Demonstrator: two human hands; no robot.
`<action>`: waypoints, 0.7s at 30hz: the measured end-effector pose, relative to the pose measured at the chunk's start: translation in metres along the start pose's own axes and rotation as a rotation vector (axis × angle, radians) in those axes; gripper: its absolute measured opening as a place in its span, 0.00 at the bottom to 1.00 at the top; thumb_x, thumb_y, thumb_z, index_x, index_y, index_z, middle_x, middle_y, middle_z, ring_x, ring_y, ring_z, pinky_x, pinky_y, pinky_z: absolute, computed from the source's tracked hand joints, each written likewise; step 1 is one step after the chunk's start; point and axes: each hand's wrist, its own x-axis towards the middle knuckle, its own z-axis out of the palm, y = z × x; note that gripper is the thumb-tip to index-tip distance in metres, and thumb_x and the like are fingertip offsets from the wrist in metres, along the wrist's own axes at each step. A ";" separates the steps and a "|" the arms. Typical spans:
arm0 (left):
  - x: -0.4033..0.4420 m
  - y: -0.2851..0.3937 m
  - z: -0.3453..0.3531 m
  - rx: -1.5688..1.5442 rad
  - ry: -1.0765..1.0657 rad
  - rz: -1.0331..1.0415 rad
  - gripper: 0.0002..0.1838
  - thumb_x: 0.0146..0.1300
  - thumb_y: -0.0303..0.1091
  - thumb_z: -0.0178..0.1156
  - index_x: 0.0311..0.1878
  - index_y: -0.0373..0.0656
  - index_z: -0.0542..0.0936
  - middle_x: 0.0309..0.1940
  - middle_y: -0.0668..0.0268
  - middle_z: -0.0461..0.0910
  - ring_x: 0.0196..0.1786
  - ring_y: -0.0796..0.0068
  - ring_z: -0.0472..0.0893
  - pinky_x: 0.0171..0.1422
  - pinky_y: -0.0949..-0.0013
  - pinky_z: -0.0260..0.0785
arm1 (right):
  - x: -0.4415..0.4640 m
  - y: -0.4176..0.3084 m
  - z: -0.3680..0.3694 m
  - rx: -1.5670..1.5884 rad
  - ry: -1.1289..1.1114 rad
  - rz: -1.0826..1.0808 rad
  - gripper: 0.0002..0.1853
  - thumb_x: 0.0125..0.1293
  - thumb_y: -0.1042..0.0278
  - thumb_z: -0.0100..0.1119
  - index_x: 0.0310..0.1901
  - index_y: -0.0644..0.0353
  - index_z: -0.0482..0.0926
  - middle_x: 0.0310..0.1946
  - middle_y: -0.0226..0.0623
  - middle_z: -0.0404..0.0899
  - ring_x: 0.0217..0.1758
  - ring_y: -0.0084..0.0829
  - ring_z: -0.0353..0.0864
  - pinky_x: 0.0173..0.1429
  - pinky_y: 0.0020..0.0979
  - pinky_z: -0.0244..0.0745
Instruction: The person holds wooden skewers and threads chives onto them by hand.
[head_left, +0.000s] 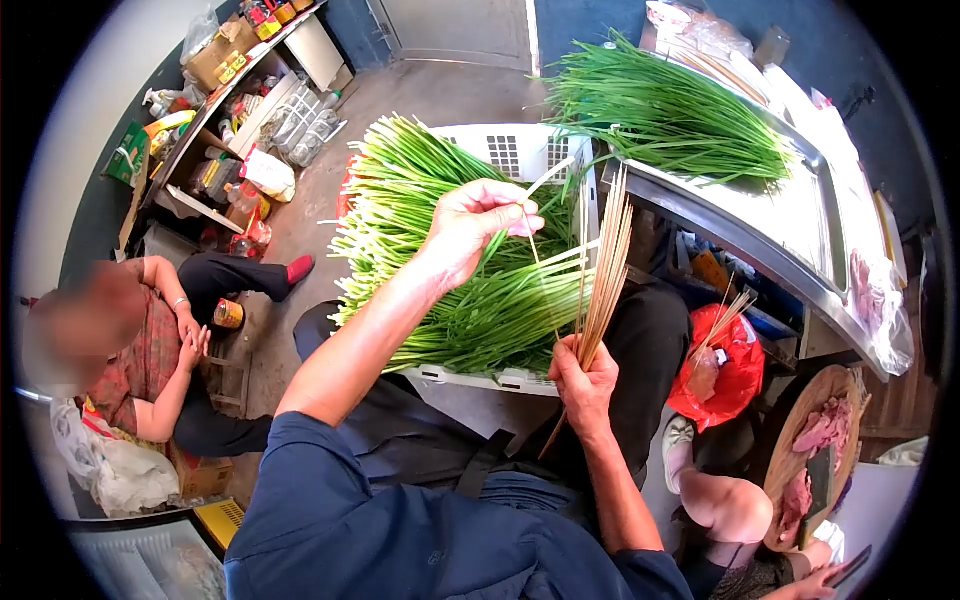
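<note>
Skewers (612,270) gripped in the right hand (585,385) tilt toward upper right; just left, the left hand (478,222) pinches a stalk (551,176).

From my end I can't read a single word, number or brand — the lettering is too small or blurred. I see yellow labels on the small jars (232,67) on the shelf and red and yellow ones on the bottles (262,20) above them, but no letters come through. The green box (126,155) at the shelf's end carries pale marks I can't resolve, and the white packet (268,175) lower down has red patches I can't make out. The label on the orange-yellow tin (229,314) beside the seated person (150,330) is equally illegible to me. On the navy shirt (440,540) I find one small mark — too faint to identify.
</note>
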 end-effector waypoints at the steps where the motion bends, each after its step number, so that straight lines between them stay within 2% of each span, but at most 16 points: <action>1: 0.000 -0.001 0.000 -0.021 0.007 0.020 0.08 0.62 0.20 0.58 0.44 0.34 0.78 0.38 0.57 0.82 0.41 0.64 0.84 0.49 0.65 0.78 | 0.000 0.000 0.000 0.001 0.000 0.001 0.04 0.66 0.71 0.57 0.37 0.62 0.76 0.19 0.26 0.73 0.20 0.14 0.65 0.24 0.18 0.60; 16: -0.006 -0.013 -0.001 0.099 0.001 0.079 0.07 0.63 0.20 0.57 0.43 0.33 0.77 0.37 0.55 0.82 0.39 0.63 0.84 0.46 0.64 0.79 | -0.002 0.002 -0.001 -0.046 0.018 -0.005 0.03 0.66 0.73 0.57 0.36 0.63 0.76 0.19 0.26 0.73 0.21 0.15 0.68 0.26 0.19 0.62; 17: -0.006 -0.011 -0.001 0.099 0.001 0.080 0.07 0.63 0.20 0.57 0.43 0.33 0.77 0.37 0.55 0.82 0.39 0.63 0.84 0.46 0.64 0.79 | -0.001 0.002 0.000 -0.037 0.023 -0.022 0.03 0.65 0.73 0.58 0.36 0.62 0.75 0.18 0.27 0.73 0.18 0.15 0.65 0.23 0.19 0.59; 18: -0.005 -0.009 -0.001 0.073 0.005 0.033 0.06 0.64 0.22 0.57 0.43 0.34 0.77 0.37 0.55 0.82 0.39 0.62 0.84 0.46 0.64 0.78 | -0.001 0.003 0.000 -0.027 0.028 -0.038 0.04 0.65 0.72 0.59 0.37 0.61 0.74 0.17 0.27 0.73 0.15 0.14 0.63 0.20 0.18 0.56; 21: -0.003 -0.007 -0.007 0.008 -0.022 -0.052 0.06 0.66 0.26 0.56 0.43 0.34 0.76 0.38 0.55 0.82 0.40 0.62 0.84 0.47 0.63 0.78 | 0.000 0.004 -0.001 -0.035 0.023 -0.035 0.04 0.65 0.73 0.59 0.37 0.61 0.74 0.17 0.27 0.72 0.16 0.14 0.63 0.20 0.18 0.57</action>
